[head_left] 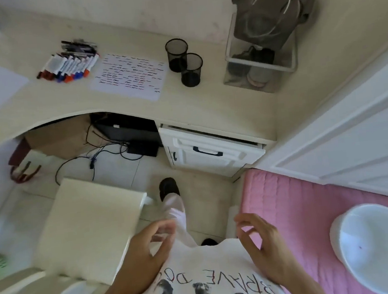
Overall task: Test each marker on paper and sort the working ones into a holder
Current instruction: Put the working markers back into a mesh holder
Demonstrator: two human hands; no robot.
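A row of several markers (68, 66) with red, blue and black caps lies at the back left of the cream desk (208, 103). Beside them is a sheet of paper (130, 76) covered with short test strokes. Two black mesh holders (184, 62) stand to its right and look empty. My left hand (148, 249) and my right hand (260, 242) hang in front of my body, far from the desk, fingers loosely curled and holding nothing.
A wire rack with a grey bag (269, 23) stands at the desk's right end. A white drawer unit (212, 150) and cables sit under the desk. A cream chair (92, 223) is at left, a pink bed with a white bowl (375, 246) at right.
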